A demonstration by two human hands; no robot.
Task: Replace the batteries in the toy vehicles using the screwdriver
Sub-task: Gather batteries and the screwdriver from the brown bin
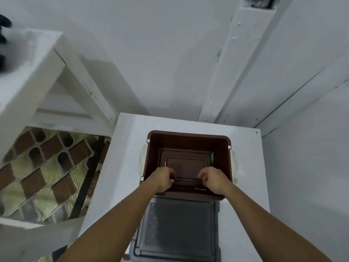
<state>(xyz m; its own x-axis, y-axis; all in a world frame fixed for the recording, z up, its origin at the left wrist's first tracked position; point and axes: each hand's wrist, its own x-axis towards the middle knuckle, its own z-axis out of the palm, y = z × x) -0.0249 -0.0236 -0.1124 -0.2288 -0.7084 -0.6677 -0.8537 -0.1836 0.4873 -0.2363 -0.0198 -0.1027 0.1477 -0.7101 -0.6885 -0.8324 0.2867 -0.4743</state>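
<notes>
A brown plastic box (188, 136) stands on the white table (120, 167). Both my hands are inside it, near its front wall. My left hand (163, 178) has curled fingers, and a small silvery piece (171, 180) shows at their tips; I cannot tell what it is. My right hand (212, 178) is curled too, with nothing visible in it. A green-handled item (212, 157) lies against the box's right inner wall. A small row of pale dots (165, 163) sits at the left of the box floor. No toy vehicle is in view.
A dark grey lid (177, 229) lies flat on the table just in front of the box. A white wooden frame (37, 76) stands at the left over a patterned floor (47, 167). White walls close in behind and on the right.
</notes>
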